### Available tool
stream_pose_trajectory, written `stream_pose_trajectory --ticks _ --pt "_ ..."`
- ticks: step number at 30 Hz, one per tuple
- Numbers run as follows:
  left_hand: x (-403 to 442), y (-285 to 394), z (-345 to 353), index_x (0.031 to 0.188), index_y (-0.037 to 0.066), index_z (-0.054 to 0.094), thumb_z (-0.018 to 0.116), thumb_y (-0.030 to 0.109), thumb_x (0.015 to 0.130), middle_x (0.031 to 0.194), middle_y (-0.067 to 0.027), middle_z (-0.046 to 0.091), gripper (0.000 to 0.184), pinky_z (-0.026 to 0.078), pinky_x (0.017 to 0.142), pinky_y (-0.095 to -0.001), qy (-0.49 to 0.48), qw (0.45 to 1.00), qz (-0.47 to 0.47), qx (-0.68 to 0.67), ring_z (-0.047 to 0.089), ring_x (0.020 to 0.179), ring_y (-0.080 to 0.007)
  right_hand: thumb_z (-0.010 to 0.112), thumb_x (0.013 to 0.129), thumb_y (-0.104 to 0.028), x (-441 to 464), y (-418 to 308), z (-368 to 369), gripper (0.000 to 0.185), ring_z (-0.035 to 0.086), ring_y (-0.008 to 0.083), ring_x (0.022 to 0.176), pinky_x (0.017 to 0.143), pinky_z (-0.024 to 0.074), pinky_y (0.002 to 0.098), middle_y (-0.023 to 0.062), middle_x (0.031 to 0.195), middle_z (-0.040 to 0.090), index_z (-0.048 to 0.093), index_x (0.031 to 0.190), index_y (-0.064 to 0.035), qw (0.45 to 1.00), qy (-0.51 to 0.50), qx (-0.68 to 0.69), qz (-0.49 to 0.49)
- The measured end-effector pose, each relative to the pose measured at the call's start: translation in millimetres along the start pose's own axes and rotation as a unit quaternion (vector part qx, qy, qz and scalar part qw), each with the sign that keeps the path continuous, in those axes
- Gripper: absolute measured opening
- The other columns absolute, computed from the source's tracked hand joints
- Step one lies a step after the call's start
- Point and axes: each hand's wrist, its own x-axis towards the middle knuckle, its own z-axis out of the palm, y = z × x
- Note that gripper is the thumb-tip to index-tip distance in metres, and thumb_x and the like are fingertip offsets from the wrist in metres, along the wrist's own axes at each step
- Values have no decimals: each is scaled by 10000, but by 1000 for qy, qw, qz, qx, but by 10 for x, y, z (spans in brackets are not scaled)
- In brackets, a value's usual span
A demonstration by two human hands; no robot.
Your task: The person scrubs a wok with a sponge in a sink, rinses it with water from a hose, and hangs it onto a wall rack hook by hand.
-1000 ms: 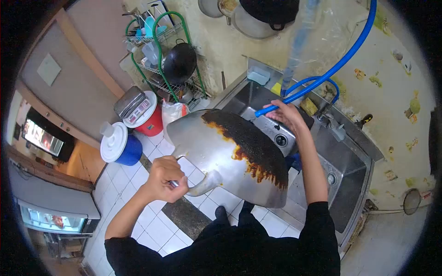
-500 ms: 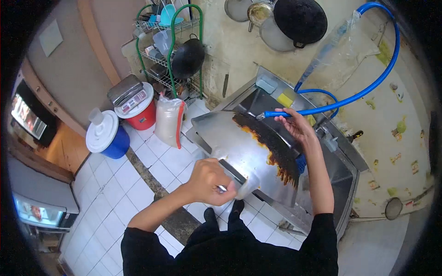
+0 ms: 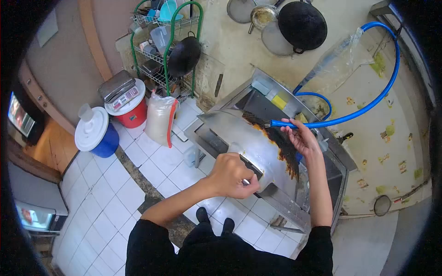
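A large, wok-like metal pan (image 3: 258, 145) is tilted over the sink, its right-hand side crusted with black and orange-brown burnt residue. My left hand (image 3: 235, 174) is closed around the handle at the pan's near left edge. In my right hand (image 3: 301, 138) is a blue hose (image 3: 338, 122), pinched between thumb and fingers a little behind its end. The hose end lies above the burnt part of the pan. Whether water comes out of it I cannot tell. The steel sink (image 3: 338, 198) is partly hidden beneath the pan and my right arm.
A yellow sponge (image 3: 278, 102) lies on the sink's back ledge. Woks and pans (image 3: 302, 26) hang on the wall. To the left stand a wire rack (image 3: 163, 60), a white sack (image 3: 160, 120), a red bucket (image 3: 132, 117) and a blue bucket (image 3: 107, 142) on the tiled floor.
The pan and my left hand have shifted right in view and the pan's tilt has changed slightly. My right hand and the hose end have dropped slightly. The whole view has turned a little.
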Motion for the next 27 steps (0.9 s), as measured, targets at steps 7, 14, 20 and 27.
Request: stream_pose_trajectory --ticks 7,14,20,27 --pt "22 -1 50 397 112 495 646 114 577 358 -40 406 235 381 412 -320 18 1000 4 12 438 338 -228 524 906 -121 16 52 161 319 662 154 697 597 573 172 272 877 616 532 1127 110 1000 -10 28 8" --pt "7 -21 53 433 125 583 649 172 592 371 -59 453 178 427 479 -334 -8 999 -19 27 469 365 -269 537 901 -128 -246 72 201 312 659 151 688 603 572 174 254 865 622 545 1123 92 1000 16 17 8" --pt "42 -37 106 405 125 514 651 134 580 369 -45 429 223 396 422 -327 18 1000 2 11 457 347 -234 546 899 -145 -223 95 275 310 657 141 674 584 567 171 229 852 633 555 1113 80 1000 13 6 8" --pt "112 -44 113 415 129 552 649 163 582 363 -44 435 196 413 444 -329 11 999 -11 28 463 354 -250 535 905 -157 -524 108 280 306 657 134 655 581 564 165 215 831 641 565 1093 82 999 36 -3 3"
